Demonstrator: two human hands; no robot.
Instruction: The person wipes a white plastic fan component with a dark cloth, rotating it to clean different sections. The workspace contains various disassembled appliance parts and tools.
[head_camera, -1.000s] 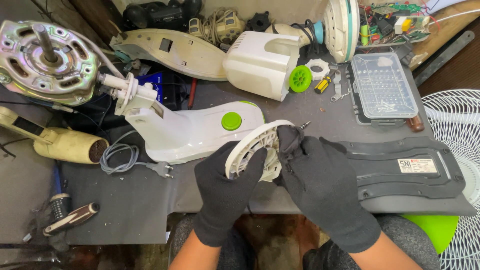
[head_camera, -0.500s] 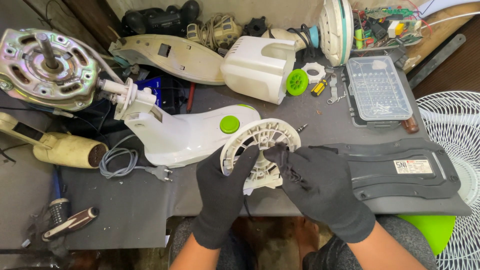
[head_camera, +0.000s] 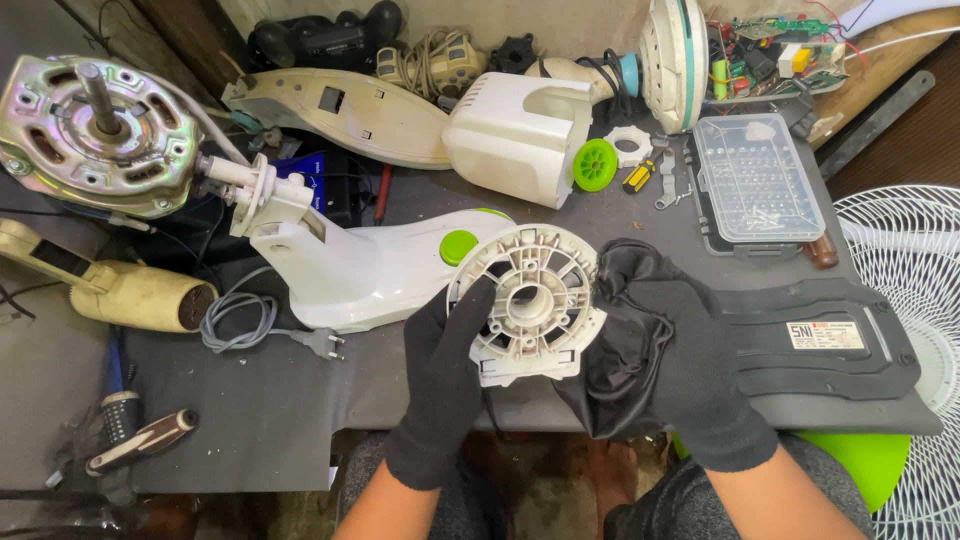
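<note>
both grips on round white housing, cluttered grey workbench

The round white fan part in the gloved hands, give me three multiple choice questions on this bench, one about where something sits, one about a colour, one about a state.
1. Where does the clear plastic parts box sit?
A. far right of the bench
B. near left corner
C. under the metal motor

2. What colour is the round button on the white fan stand?
A. red
B. green
C. blue

3. How is the round white fan part held?
A. lying flat, untouched
B. hanging from a cord
C. raised between left hand and right hand

Answers: A, it lies by the white grille; B, bright green disc; C, both black gloves grip its edges.
</note>
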